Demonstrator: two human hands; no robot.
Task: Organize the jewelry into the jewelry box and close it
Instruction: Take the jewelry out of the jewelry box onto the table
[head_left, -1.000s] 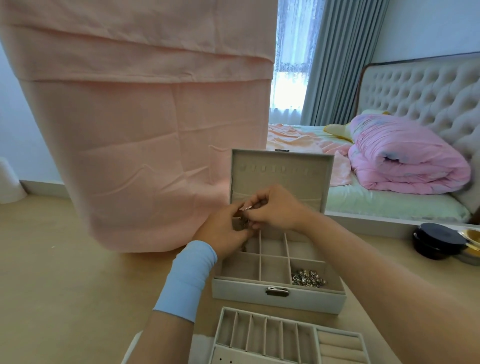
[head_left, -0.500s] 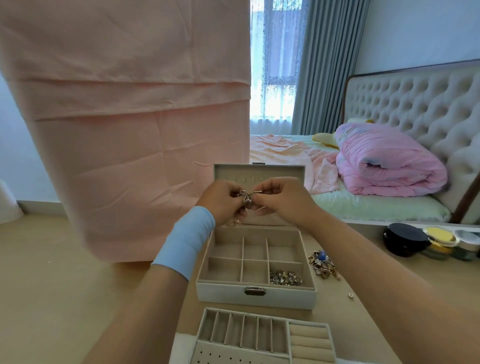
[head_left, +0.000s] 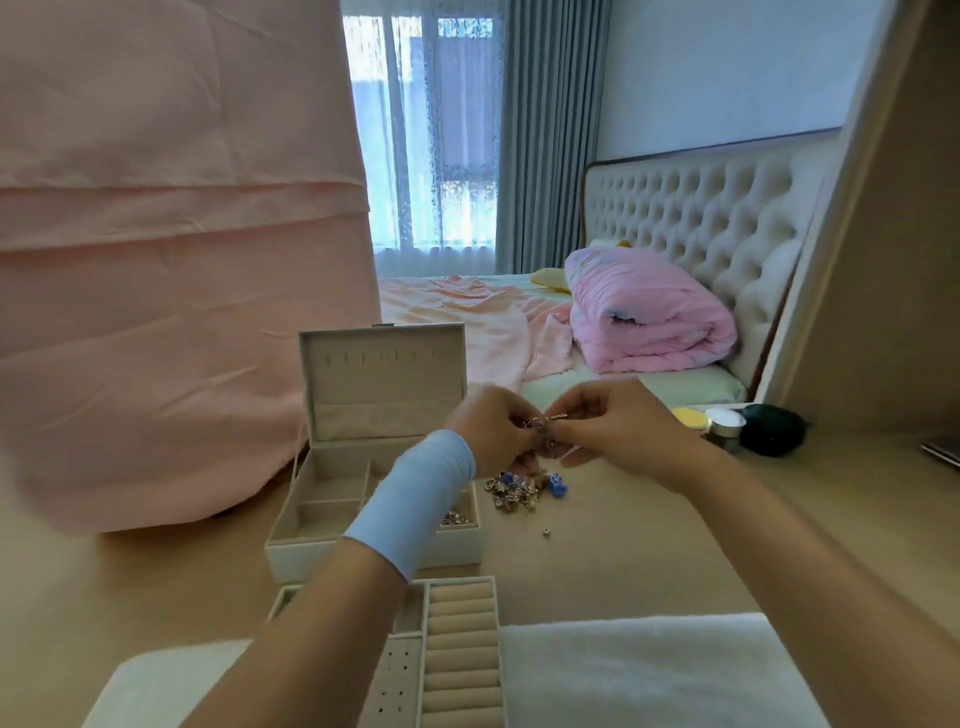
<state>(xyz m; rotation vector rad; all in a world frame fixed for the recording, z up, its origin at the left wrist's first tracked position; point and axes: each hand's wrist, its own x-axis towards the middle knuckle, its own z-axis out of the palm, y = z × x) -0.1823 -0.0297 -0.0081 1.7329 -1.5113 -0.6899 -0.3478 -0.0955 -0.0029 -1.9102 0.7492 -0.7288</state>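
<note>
Just right of the frame's centre, the left hand (head_left: 493, 428) and the right hand (head_left: 626, 434) meet above the table (head_left: 649, 551), the fingertips of both pinched on one small metal jewelry piece (head_left: 543, 422). Directly below them lies the loose jewelry pile (head_left: 519, 491), just beside the right wall of the open jewelry box (head_left: 301, 558), whose lid (head_left: 384, 379) stands upright. The left forearm crosses over the box's right side. Bare table spreads right of the pile. A ring tray (head_left: 462, 654) sits at lower centre, and a pink cloth (head_left: 182, 312) fills the left.
</note>
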